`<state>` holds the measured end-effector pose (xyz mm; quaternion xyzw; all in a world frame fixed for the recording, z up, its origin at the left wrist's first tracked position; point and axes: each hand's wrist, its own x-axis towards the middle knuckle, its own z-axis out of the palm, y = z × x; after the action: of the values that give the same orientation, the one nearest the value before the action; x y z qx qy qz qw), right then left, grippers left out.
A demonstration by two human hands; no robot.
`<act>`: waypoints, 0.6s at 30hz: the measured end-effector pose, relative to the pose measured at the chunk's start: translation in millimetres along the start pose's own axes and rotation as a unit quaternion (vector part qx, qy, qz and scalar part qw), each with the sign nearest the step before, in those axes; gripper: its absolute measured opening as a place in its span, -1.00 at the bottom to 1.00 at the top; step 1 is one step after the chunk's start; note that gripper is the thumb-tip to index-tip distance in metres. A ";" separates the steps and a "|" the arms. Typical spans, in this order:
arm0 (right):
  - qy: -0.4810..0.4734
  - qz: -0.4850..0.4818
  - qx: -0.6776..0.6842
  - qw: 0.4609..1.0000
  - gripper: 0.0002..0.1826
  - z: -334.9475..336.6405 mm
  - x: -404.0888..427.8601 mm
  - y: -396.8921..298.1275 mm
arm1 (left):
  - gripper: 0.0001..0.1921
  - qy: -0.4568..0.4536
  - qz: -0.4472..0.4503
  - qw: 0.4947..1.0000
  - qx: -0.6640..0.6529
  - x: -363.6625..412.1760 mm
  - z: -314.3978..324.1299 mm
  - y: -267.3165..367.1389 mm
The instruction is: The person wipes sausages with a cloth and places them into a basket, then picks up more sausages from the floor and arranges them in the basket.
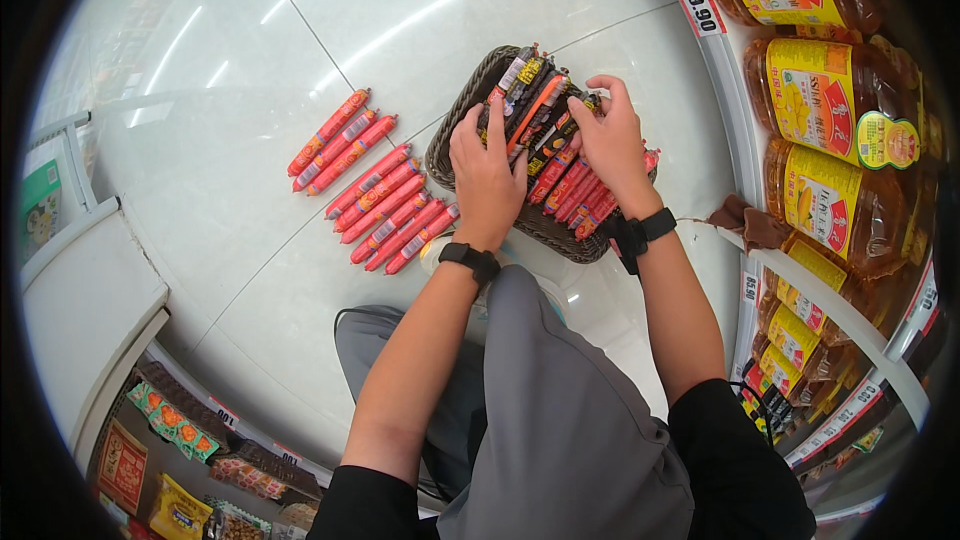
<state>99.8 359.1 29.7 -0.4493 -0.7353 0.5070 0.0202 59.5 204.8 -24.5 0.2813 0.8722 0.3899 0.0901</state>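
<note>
A dark brown woven basket (465, 101) sits tilted to the view on the floor, holding film-wrapped sausages. Black-wrapped sausages (517, 82) fill its far part, with an orange-wrapped sausage (536, 118) among them. Red-wrapped sausages (570, 184) lie side by side in the near right part. My left hand (487, 169) reaches over the basket's left side, fingers spread, fingertips on the black sausages; its grip is unclear. At the right, my right hand (611, 135) pinches the upper end of a black-and-yellow sausage (553, 141) between thumb and fingers.
Two groups of red sausages, a group of three (341, 142) and a larger one (391, 210), lie on the tiled floor (247, 240) left of the basket. Shelves of large oil bottles (810, 97) rise at the right. Snack packets (172, 420) fill a shelf at lower left.
</note>
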 end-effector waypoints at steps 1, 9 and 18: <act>0.001 0.001 -0.001 1.000 -0.66 -3.4 -1.0 0.7 | -0.15 -0.001 0.000 1.000 -0.001 0.5 0.3 0.8; 0.020 -0.125 0.051 0.991 -0.70 16.3 2.2 -4.3 | -0.42 0.038 -0.036 0.988 -0.148 2.5 -5.9 -5.8; 0.045 -0.130 0.110 0.984 -0.67 43.3 1.1 -16.1 | -0.11 -0.029 0.024 0.999 -0.028 2.7 -17.4 -1.9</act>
<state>67.8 327.0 20.5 -0.3668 -0.7256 0.5573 0.1682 49.9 194.4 -13.9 0.3102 0.8509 0.4083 0.1138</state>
